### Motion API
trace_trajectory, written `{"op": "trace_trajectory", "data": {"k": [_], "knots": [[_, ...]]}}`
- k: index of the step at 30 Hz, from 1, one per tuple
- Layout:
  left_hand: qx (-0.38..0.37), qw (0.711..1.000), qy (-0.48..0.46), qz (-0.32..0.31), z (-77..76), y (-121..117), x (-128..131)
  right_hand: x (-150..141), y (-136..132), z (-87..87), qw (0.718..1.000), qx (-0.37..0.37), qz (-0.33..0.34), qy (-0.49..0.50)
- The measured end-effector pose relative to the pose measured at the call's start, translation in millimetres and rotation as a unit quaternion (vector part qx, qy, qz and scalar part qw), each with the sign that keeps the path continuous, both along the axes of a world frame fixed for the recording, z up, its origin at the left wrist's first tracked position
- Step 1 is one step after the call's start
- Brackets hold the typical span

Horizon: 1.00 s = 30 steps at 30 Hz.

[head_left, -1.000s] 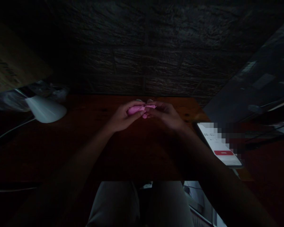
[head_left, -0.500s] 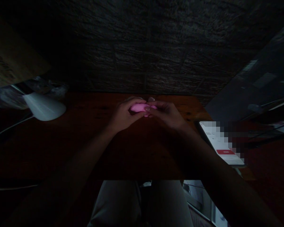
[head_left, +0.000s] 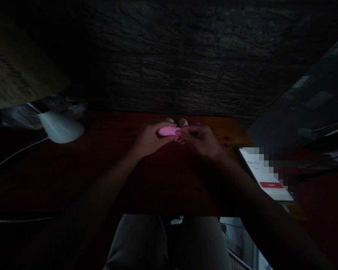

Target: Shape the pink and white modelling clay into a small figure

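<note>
A soft pink lump [head_left: 166, 131], which looks like modelling clay, is between my two hands above the wooden table. My left hand [head_left: 148, 139] wraps its thumb and fingers round the lump's left part. At the right end, my right hand [head_left: 204, 140] pinches it between thumb and fingers, hiding that end. Just behind the hands lie a pale pinkish piece [head_left: 183, 122], a whitish piece [head_left: 169, 120] and a small bright magenta piece [head_left: 197, 123], each partly covered.
A phone [head_left: 266, 176] with a lit screen lies at the table's [head_left: 157, 183] right edge. To the left stand a white cone-shaped object [head_left: 62, 129] with a cable and a brown printed bag or box [head_left: 22, 71]. A dark brick-patterned wall [head_left: 163, 71] rises behind.
The view has shifted slightly, so things sit a little further right. The pink lump looks smoother and longer on its left. More of the pieces behind my hands shows.
</note>
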State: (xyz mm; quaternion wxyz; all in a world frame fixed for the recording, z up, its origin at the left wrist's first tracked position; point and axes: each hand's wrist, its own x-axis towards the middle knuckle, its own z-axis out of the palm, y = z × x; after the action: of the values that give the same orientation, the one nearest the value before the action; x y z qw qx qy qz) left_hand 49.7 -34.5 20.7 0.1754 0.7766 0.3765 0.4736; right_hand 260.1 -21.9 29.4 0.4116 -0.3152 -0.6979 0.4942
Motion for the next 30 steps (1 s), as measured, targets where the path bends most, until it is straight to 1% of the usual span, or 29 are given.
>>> {"op": "trace_trajectory", "data": {"k": [3, 6, 9, 11, 12, 14, 17, 19, 22, 25, 28, 30], "knots": [[-0.026, 0.998, -0.048, 0.008, 1.6, 0.8, 1.9, -2.2, -0.7, 0.5, 1.000, 0.001, -0.015, 0.020], [-0.069, 0.991, -0.112, 0.005, 1.7, 3.6, 5.8, -6.2, -0.5, -1.3, 0.998, 0.028, -0.037, 0.031], [-0.125, 0.980, -0.154, -0.009, -0.3, 7.3, 9.3, -10.2, -1.9, -2.8, 0.994, 0.079, -0.070, 0.021], [-0.141, 0.977, -0.160, -0.011, -2.6, 9.4, 10.2, -11.0, -3.8, -3.0, 0.986, 0.131, -0.108, -0.005], [-0.137, 0.978, -0.157, -0.010, -3.8, 10.1, 10.1, -10.8, -4.6, -3.0, 0.980, 0.155, -0.124, -0.020], [-0.103, 0.985, -0.136, -0.005, -5.8, 10.2, 9.0, -9.1, -5.4, -3.3, 0.972, 0.183, -0.137, -0.047], [-0.022, 0.997, -0.072, -0.008, -7.1, 6.9, 6.6, -5.7, -4.1, -5.0, 0.973, 0.183, -0.123, -0.067], [0.010, 1.000, -0.026, -0.012, -7.0, 3.6, 5.8, -4.4, -2.6, -6.4, 0.973, 0.182, -0.117, -0.078], [0.012, 1.000, 0.026, 0.002, -6.0, -0.4, 5.9, -4.4, -1.2, -7.5, 0.973, 0.183, -0.108, -0.089], [0.021, 0.998, 0.054, 0.020, -3.8, -0.8, 6.3, -7.1, -1.0, -7.5, 0.974, 0.182, -0.098, -0.094], [0.045, 0.995, 0.079, 0.037, -1.4, 3.8, 3.3, -11.8, -2.0, -6.9, 0.968, 0.190, -0.124, -0.103], [0.049, 0.992, 0.090, 0.069, -1.0, 9.4, -3.5, -14.0, -3.7, -5.4, 0.966, 0.191, -0.145, -0.100]]}}
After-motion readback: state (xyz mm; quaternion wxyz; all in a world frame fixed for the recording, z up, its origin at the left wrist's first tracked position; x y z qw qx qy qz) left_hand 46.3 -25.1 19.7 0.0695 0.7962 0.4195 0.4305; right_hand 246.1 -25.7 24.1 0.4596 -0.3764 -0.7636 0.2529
